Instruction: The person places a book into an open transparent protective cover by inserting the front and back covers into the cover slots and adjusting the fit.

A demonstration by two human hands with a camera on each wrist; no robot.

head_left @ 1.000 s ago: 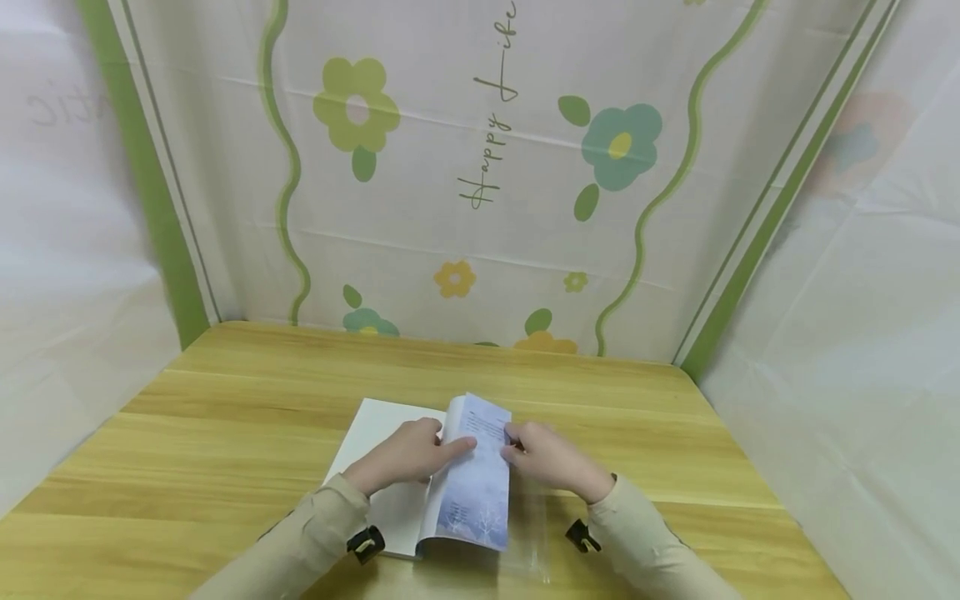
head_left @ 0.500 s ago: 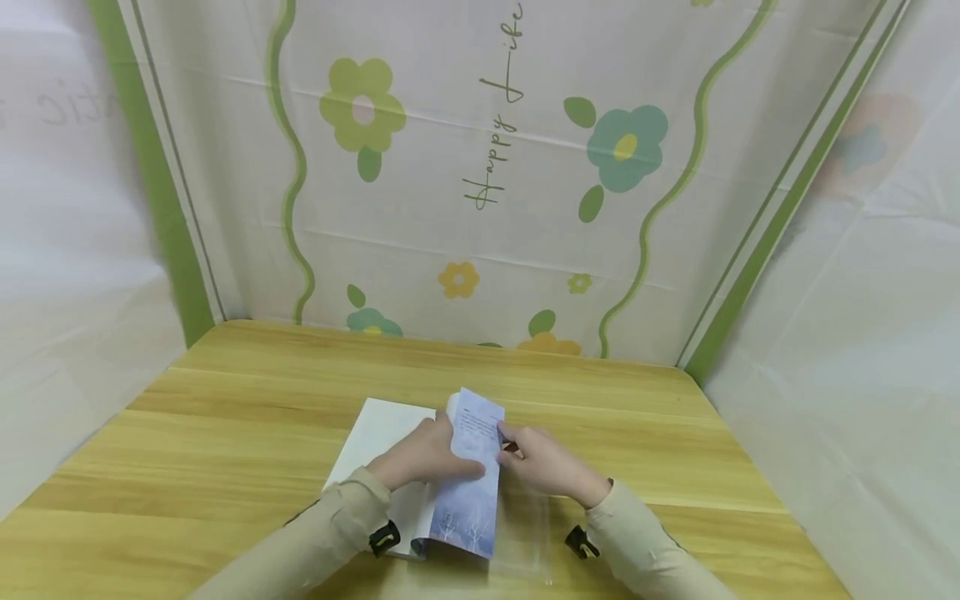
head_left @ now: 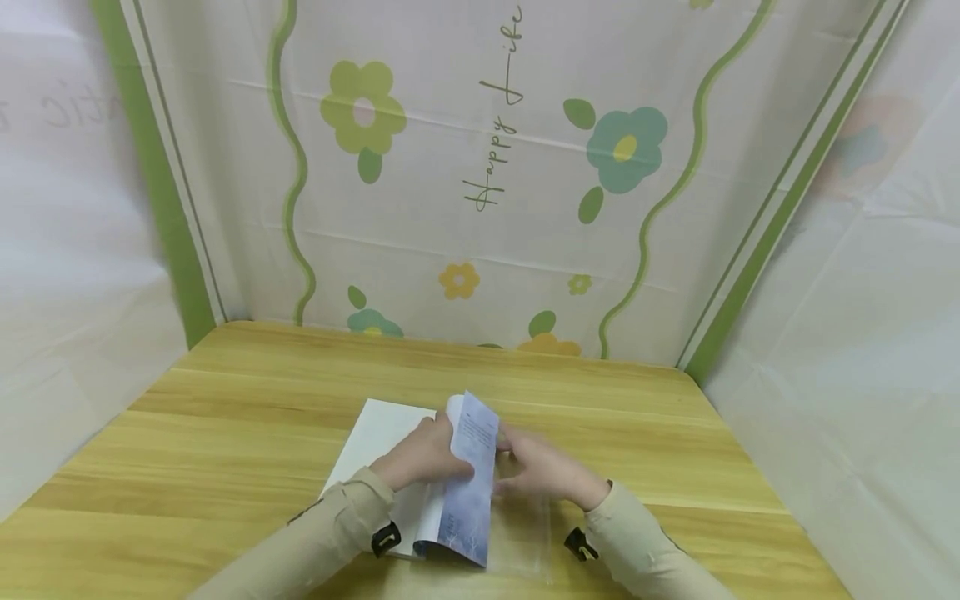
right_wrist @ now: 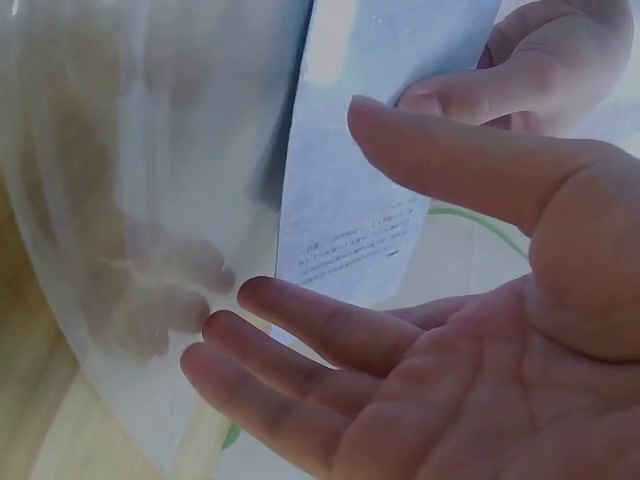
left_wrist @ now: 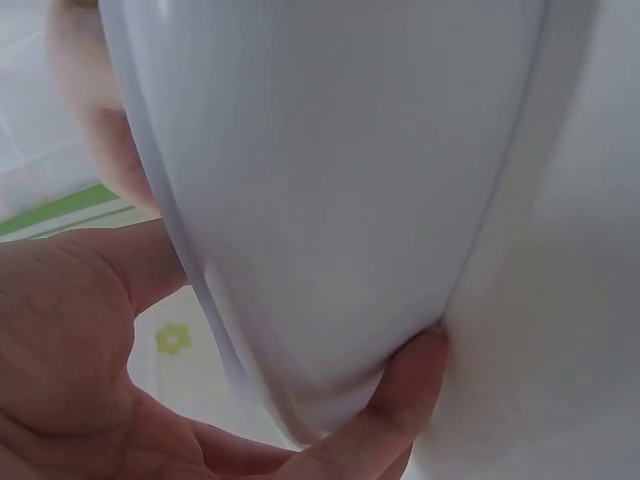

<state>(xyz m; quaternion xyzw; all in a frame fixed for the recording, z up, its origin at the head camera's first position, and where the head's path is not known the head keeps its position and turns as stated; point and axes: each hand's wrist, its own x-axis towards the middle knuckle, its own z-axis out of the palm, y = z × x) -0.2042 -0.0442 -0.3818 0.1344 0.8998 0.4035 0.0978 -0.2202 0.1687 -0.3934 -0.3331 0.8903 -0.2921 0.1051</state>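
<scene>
A person's left hand (head_left: 422,454) pinches a violet flap (head_left: 467,500), thumb on the printed face and fingers behind, in the scene we see from above. Opposite, the right hand (head_left: 546,471) holds thumb and fingers spread at the flap's free edge; whether they touch it, we cannot tell. Small print runs near the flap's far end and pale trees mark its near end, while from the left wrist we find its reverse white and bowed. The flap curves up along the right side of a white book (head_left: 386,429), which lies on the table (head_left: 262,400) close to the person. Beyond the flap, below the right hand, we see a clear sheet (head_left: 525,537) over the table; from the right wrist, blurred finger shapes show in it. Beige sleeves (head_left: 637,533) cover both forearms, with a black clip (head_left: 386,540) near the left wrist and a second clip (head_left: 581,544) near the right. Behind the table hangs a pale curtain (head_left: 420,217) where we read "Happy Life," turned sideways among printed flowers (head_left: 641,125).
</scene>
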